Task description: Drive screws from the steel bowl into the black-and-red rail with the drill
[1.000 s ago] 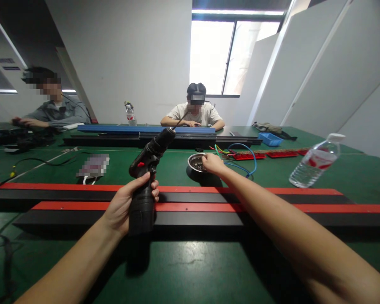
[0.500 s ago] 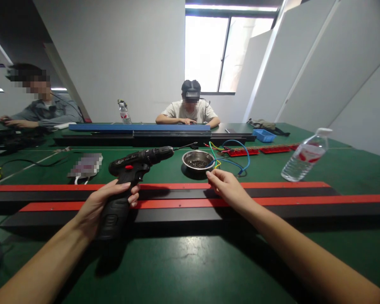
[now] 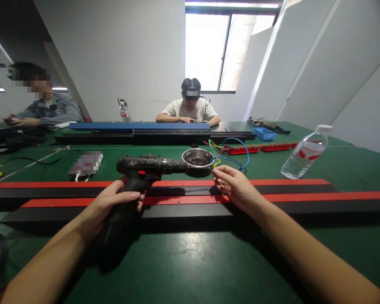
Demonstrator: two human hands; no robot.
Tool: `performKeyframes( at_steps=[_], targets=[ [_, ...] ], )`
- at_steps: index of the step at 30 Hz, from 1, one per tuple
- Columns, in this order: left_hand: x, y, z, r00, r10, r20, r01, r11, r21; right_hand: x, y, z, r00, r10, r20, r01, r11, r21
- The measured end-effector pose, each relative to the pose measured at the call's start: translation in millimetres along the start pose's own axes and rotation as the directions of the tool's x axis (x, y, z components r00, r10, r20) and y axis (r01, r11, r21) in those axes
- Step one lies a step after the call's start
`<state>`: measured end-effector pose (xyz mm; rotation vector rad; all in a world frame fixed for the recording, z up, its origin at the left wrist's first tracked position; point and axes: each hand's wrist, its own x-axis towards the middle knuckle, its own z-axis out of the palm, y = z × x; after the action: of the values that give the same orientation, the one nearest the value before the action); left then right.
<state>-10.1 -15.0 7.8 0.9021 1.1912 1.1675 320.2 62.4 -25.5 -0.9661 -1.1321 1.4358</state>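
My left hand is wrapped round the grip of a black cordless drill. The drill lies level above two long black bars with red top strips, a nearer bar and a farther bar, its chuck pointing right. Just past the chuck stands a steel bowl holding small dark screws. To the right of the bowl, my right hand is closed in a pinch over the bars; what its fingertips hold is too small to make out. Blue, green and yellow wires run behind it.
A water bottle stands at right, near red strips and a blue tray. A phone-like object with a white cable lies left. Long dark profiles cross the back. Two other people sit beyond.
The drill has swung from pointing up and right to nearly level, its front end lower and closer to my right hand. My right hand has shifted slightly right, still pinched.
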Motion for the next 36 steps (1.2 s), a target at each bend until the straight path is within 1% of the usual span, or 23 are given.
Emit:
performKeyframes(
  at_steps=[2, 5, 11, 17, 29, 36],
  targets=[
    [3, -1, 0.0, 1.0, 0.014, -0.005, -0.014, 1.0, 0.013, 1, 1, -1, 1.0, -0.007, -0.005, 0.007, 1.0, -0.025],
    [6, -2, -3.5, 1.0, 0.003, -0.007, -0.003, 1.0, 0.015, 2, 1, -3, 1.0, -0.018, -0.006, 0.018, 0.999, -0.032],
    [4, -5, -10.3, 0.999, 0.004, 0.045, -0.005, 1.0, 0.015, 3, 4, -4, 1.0, 0.004, 0.001, -0.004, 1.0, 0.01],
    [1, -4, -8.0, 0.998, -0.009, 0.056, 0.01, 1.0, -0.004, 2, 6, -3, 1.0, -0.013, 0.026, 0.014, 0.999, -0.042],
    [0, -2, -7.9, 0.997, 0.002, 0.079, -0.006, 0.999, 0.053, 2, 6, -4, 0.999, -0.024, 0.033, 0.026, 0.997, -0.073],
    [1, -3, -7.3, 0.997, 0.019, 0.075, -0.023, 0.998, 0.059, 3, 10, -6, 0.998, -0.057, 0.031, 0.061, 0.989, -0.135]
  ],
)
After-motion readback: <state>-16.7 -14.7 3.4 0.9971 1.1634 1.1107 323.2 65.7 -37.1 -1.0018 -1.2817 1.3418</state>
